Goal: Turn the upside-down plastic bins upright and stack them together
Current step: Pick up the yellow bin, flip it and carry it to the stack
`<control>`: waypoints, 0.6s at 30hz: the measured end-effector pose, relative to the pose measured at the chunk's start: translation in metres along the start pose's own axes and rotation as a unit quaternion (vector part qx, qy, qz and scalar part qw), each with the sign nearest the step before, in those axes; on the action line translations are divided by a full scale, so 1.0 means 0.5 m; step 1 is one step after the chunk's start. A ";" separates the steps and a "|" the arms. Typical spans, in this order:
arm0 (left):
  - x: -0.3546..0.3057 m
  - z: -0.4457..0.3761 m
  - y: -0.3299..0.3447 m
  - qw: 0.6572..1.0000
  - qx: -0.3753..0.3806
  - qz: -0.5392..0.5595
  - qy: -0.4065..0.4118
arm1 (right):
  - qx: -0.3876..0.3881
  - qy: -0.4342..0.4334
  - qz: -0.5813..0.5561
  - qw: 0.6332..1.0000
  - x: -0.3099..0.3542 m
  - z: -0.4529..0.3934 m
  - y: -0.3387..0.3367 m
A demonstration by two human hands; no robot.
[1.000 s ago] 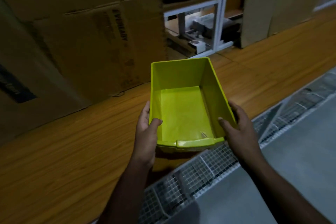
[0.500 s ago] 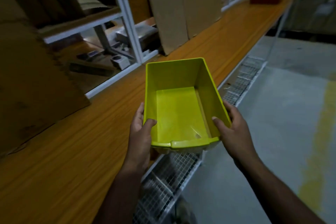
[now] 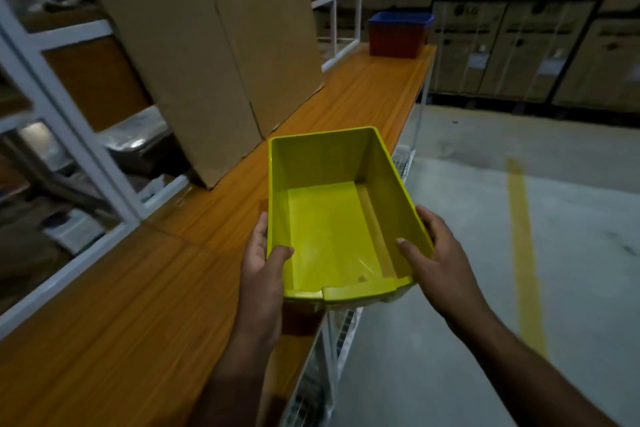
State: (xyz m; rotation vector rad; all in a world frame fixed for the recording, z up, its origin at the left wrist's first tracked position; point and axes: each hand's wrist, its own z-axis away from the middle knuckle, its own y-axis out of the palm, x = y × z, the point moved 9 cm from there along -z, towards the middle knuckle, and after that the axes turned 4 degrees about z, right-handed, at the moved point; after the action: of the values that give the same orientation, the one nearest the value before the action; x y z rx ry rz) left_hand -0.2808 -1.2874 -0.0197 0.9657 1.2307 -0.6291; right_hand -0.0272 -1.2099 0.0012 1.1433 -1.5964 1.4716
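Two hands carry one yellow plastic bin (image 3: 332,218) upright, open side up, in the air over the front edge of the wooden shelf (image 3: 138,305). Left hand (image 3: 263,274) clamps the bin's left wall, thumb inside, fingers outside; right hand (image 3: 440,263) clamps the right wall likewise. Stacked blue and red bins (image 3: 398,33) sit at the shelf's far end, well apart.

yellow bin (image 3: 332,218): smooth glossy plastic | worktop (image 3: 138,305): grained wood-look, satin | boxes (image 3: 207,45): matt cardboard | floor (image 3: 571,253): dull concrete
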 end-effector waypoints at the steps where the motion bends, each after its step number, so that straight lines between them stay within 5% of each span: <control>1: 0.000 -0.040 0.021 1.000 0.006 0.000 -0.002 | -0.005 0.002 0.000 1.000 -0.001 -0.036 -0.004; 18: 0.070 -0.585 0.464 0.998 0.063 -0.021 -0.001 | -0.051 0.021 -0.038 0.998 -0.186 -0.658 -0.122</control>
State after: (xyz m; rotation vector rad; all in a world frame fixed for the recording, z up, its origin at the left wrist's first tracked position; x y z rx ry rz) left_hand -0.2201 -0.9177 -0.0036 1.0445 1.2241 -0.7477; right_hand 0.0374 -0.8692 -0.0145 1.0959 -1.5649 1.3416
